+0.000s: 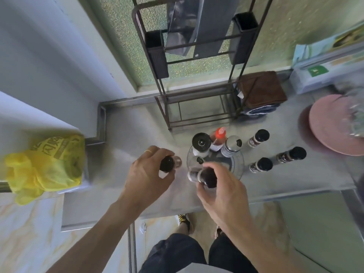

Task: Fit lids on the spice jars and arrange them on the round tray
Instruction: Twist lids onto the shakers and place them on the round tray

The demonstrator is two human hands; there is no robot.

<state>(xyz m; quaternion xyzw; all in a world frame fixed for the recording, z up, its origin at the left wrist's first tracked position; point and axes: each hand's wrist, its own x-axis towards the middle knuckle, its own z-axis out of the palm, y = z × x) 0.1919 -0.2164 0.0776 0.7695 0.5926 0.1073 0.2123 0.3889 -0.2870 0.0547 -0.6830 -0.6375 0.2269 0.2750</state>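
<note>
My left hand (146,170) grips a small spice jar with a black lid (167,164) just left of the round tray (237,166). My right hand (220,186) holds another dark spice jar (204,175) over the tray's near edge. On the tray stand a black-topped grinder (201,143), an orange-capped bottle (219,134) and a metal shaker (232,146). Three lidded spice jars (259,137) (261,165) (291,154) stand on the counter right of the tray.
A dark metal rack (197,107) stands behind the tray, with a folded brown cloth (262,89) at its right. A pink round plate (331,125) sits at far right. A yellow plastic bag (47,166) lies at left. The counter's front edge runs near my legs.
</note>
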